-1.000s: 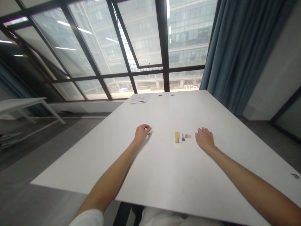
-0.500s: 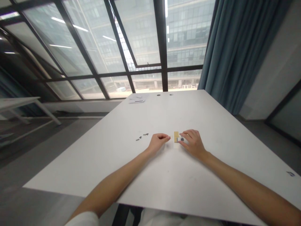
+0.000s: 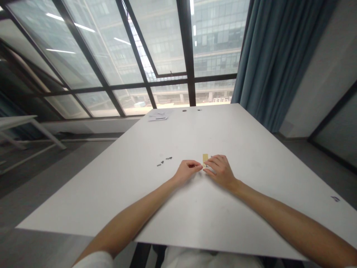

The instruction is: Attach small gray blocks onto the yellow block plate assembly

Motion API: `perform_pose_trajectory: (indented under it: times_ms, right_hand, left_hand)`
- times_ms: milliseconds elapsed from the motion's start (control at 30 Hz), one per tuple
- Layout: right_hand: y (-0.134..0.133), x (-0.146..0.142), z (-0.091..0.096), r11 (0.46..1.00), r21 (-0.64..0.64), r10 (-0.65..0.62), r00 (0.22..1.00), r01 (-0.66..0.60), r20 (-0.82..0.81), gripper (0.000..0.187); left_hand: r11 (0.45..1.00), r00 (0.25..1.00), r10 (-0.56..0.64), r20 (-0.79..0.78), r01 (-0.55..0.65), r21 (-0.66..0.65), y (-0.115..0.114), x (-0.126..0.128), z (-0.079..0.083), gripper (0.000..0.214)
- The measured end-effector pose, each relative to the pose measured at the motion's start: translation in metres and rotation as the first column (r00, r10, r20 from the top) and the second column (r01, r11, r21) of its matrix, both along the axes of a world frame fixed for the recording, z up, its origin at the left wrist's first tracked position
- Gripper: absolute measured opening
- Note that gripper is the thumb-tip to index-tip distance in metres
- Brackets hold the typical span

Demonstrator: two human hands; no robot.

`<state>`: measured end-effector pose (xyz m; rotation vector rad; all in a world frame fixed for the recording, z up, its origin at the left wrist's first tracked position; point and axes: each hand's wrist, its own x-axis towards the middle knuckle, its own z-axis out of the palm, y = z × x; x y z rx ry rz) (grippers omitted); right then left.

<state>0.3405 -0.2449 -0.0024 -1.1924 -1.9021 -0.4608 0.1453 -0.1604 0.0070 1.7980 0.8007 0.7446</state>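
Note:
Near the middle of the white table (image 3: 195,137) lies a small flat piece with yellow squares (image 3: 205,157), its lower part mostly covered by fingers. My right hand (image 3: 221,172) reaches over it from the right, thumb and fingers curled about its lower part. Just to the left, my left hand (image 3: 186,171) is closed in a pinch, its fingertips at the left edge of this piece. Whatever the pinch holds is too small to make out. Several small dark grey parts (image 3: 162,162) are scattered on the table, left of my left hand.
Papers (image 3: 158,117) lie at the far left of the table, beside two round holes at the far edge. A small dark item (image 3: 335,198) sits near the right edge. Behind are windows and a blue curtain (image 3: 263,74); another table (image 3: 19,121) stands at left.
My right hand has moved left over the flat piece, covering more of it and the dark part seen there before. Both hands are now closer together. The view has shifted slightly.

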Motion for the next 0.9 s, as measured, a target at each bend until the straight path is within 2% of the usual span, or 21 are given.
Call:
perform_pose_trajectory:
  times_ms: [67, 133, 200, 267, 433, 900]
  right_hand:
    - [0.000, 0.003, -0.001, 1.000, -0.026, -0.006, 1.000, 0.005, -0.008, 0.016]
    - [0.000, 0.005, -0.003, 0.998, -0.057, -0.005, 1.000, 0.005, -0.007, 0.018]
    - [0.001, 0.007, -0.005, 0.997, -0.081, 0.005, 1.000, -0.005, 0.000, 0.019]
    - [0.001, 0.008, -0.006, 0.995, -0.093, 0.023, 1.000, -0.022, 0.005, 0.020]
    - [0.000, 0.006, -0.004, 0.995, -0.088, 0.051, 0.999, -0.050, 0.004, 0.020]
    - [0.000, 0.006, -0.003, 0.995, -0.061, 0.074, 0.997, -0.075, -0.015, 0.016]
  left_hand:
    - [0.977, 1.000, -0.009, -0.007, 0.010, 0.214, -0.001, -0.002, 0.003, 0.035]
    - [0.910, 1.000, -0.027, -0.012, 0.030, 0.414, -0.001, -0.003, 0.004, 0.035]
    - [0.844, 0.998, -0.050, -0.033, 0.059, 0.533, 0.000, -0.005, 0.002, 0.031]
    - [0.799, 0.998, -0.050, -0.049, 0.070, 0.597, 0.001, -0.005, -0.001, 0.026]
    - [0.741, 0.998, -0.029, -0.055, 0.058, 0.669, 0.005, -0.007, -0.008, 0.020]
    - [0.768, 0.998, -0.030, -0.047, 0.053, 0.639, 0.003, -0.006, -0.009, 0.019]
